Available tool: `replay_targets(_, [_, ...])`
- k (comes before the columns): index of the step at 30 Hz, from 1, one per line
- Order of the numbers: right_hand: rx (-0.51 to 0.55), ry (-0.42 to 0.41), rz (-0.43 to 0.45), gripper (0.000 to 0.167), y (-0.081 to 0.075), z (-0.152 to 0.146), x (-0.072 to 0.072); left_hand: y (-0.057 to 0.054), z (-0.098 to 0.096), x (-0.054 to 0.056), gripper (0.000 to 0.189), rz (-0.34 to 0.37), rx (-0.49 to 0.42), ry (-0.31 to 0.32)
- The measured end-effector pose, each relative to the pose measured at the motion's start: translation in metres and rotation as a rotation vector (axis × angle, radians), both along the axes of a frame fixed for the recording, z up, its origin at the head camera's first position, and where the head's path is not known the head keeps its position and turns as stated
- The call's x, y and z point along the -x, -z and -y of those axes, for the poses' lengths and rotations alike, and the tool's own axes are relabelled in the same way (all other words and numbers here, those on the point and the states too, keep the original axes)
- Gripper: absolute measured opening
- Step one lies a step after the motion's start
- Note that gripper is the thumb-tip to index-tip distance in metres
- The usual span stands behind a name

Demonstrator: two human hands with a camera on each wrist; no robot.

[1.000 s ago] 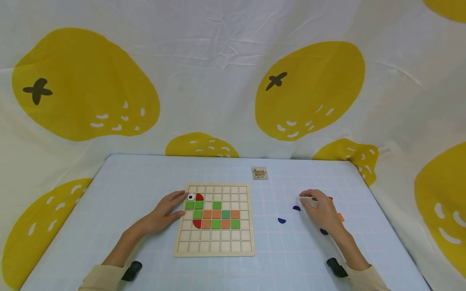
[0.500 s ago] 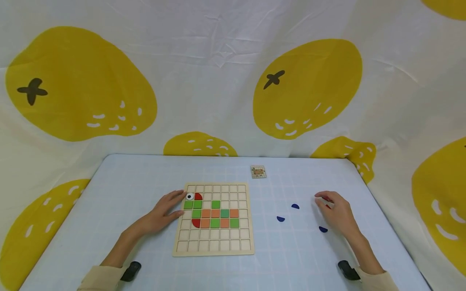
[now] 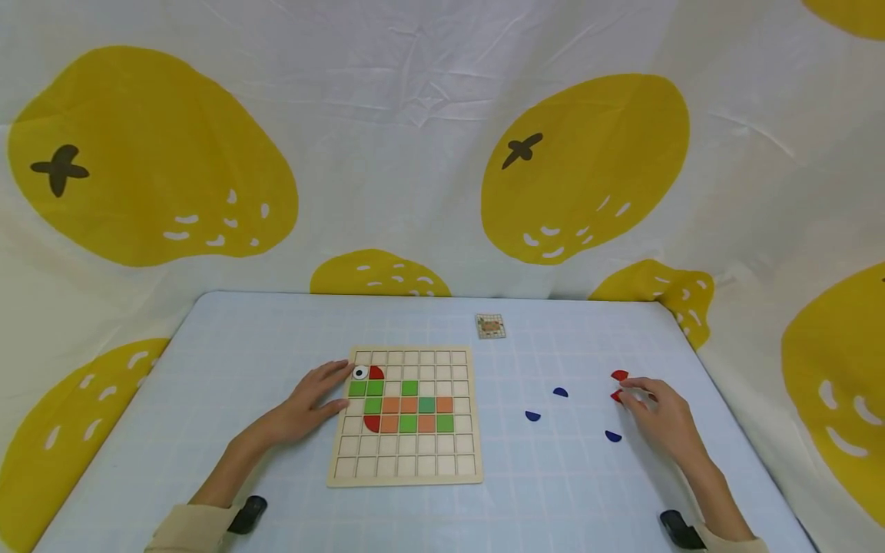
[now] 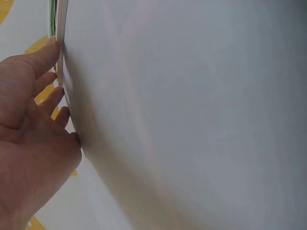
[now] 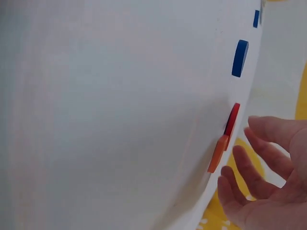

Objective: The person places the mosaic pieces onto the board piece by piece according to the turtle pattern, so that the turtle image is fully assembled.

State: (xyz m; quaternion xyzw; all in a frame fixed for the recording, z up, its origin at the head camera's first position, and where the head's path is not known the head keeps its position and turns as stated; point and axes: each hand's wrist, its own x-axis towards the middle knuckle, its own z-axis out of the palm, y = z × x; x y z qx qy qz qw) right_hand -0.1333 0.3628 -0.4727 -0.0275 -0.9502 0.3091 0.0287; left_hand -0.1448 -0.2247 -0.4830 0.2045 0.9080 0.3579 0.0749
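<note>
My left hand (image 3: pixel 307 403) rests its fingers and thumb on the left edge of a wooden grid board (image 3: pixel 404 467). The left wrist view shows this hand (image 4: pixel 33 110) at the board's edge. Green, orange and red tiles fill some squares, with an eye tile (image 3: pixel 360 372) at the upper left. My right hand (image 3: pixel 660 418) is at two red pieces (image 3: pixel 619 375), thumb and index fingertip close to them. Seen from the right wrist, the fingers are apart and hold nothing, beside a red piece (image 5: pixel 232 120) and an orange piece (image 5: pixel 218 154). The head view hides the orange piece behind the hand.
Three dark blue half-round pieces (image 3: pixel 561 392) lie between the board and my right hand. A small picture card (image 3: pixel 491 326) lies behind the board. A white cloth with yellow fruit shapes (image 3: pixel 584 173) hangs behind the table (image 3: pixel 276 322).
My right hand has moved right and toward me, uncovering the red pieces and covering the orange one. My left hand stays at the board; the head view has shifted slightly.
</note>
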Motion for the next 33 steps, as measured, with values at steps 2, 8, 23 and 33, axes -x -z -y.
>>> replay_targets(2, [-0.002,-0.010,0.005,0.031,0.000,-0.003,-0.002,0.000,0.001,0.000,0.062,-0.001,0.006,0.000])
replay_targets(8, [-0.022,-0.041,-0.020,0.029,0.003,-0.008,-0.006,0.002,0.004,-0.001,0.063,0.023,0.016,-0.014])
replay_targets(23, [-0.007,-0.052,-0.047,0.029,0.005,-0.012,-0.007,0.003,0.003,0.000,0.063,0.022,0.007,-0.005])
replay_targets(33, [0.004,-0.059,-0.034,0.022,-0.002,-0.003,-0.003,0.005,0.002,0.001,0.063,0.013,0.000,0.004])
